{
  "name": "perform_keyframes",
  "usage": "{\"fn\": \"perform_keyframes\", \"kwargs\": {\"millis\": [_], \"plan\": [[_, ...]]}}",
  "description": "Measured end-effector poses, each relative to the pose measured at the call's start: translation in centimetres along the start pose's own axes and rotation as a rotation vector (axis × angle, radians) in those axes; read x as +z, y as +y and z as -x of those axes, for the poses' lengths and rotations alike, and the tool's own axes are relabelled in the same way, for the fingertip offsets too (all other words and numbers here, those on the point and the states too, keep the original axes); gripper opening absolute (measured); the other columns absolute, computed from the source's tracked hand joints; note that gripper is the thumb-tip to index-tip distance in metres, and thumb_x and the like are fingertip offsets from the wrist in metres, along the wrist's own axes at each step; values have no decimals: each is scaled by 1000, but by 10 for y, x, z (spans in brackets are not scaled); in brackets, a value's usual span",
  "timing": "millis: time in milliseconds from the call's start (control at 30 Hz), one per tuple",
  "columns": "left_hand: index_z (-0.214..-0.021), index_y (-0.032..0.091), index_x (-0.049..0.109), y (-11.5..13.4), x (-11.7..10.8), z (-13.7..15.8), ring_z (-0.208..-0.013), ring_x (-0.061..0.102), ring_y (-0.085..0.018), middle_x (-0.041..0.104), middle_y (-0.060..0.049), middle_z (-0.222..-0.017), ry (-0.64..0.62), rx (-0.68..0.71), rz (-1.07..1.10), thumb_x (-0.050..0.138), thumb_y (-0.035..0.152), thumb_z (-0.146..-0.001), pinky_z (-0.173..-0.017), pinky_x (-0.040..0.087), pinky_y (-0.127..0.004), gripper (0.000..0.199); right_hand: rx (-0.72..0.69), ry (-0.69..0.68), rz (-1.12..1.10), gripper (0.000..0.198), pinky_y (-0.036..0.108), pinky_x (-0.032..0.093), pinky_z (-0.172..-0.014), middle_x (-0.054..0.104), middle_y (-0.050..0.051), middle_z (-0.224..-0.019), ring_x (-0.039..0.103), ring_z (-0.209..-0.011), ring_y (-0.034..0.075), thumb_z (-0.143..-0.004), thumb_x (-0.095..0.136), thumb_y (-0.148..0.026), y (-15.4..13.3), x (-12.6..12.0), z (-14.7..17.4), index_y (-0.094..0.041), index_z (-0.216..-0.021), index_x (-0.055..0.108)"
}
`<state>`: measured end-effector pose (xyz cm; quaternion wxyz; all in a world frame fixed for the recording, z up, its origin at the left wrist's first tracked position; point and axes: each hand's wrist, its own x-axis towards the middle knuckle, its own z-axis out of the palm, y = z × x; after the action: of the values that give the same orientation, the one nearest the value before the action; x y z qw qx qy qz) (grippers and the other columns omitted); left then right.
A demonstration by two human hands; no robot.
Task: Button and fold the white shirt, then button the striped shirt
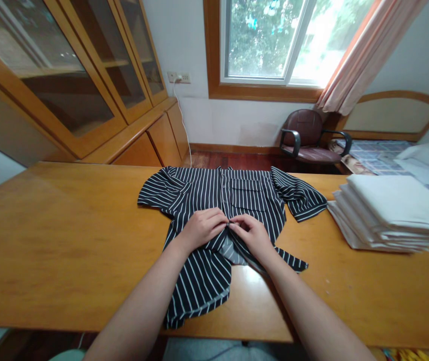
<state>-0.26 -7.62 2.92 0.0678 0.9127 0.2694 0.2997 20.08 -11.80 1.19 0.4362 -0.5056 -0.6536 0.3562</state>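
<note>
A black shirt with white stripes (203, 188) lies spread face up on the table, its short sleeves out to both sides. Small buttons run down its front placket, done up above my hands. My left hand (207, 225) pinches the placket edge near the middle of the shirt. Close against it, my right hand (250, 231) pinches the facing edge, fingertips meeting the left ones. Whatever button sits between the fingertips is hidden. Below the hands the front panels part, and the grey inside of the fabric shows. The lower left panel hangs toward the table's front edge.
The wooden table (67, 240) carries a stack of folded white cloth (398, 210) at right. Behind it stand a brown armchair (306, 138) and a bed (376, 150). A glass-door cabinet (117, 110) lines the left, and a white cord (184, 120) hangs from the wall socket.
</note>
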Motion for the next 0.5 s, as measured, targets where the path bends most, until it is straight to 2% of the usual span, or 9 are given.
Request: {"fn": "perform_keyframes", "kwargs": {"millis": [500], "plan": [[-96,19,64,1,0,0,-87,64,-15,67,-3,-94,-3,-21,44,52,18,-96,-76,50,-27,12,-30,10,26,19,31,47,-77,71,3,-87,64,-82,19,-95,56,-30,-3,-1,0,-21,-92,72]]}}
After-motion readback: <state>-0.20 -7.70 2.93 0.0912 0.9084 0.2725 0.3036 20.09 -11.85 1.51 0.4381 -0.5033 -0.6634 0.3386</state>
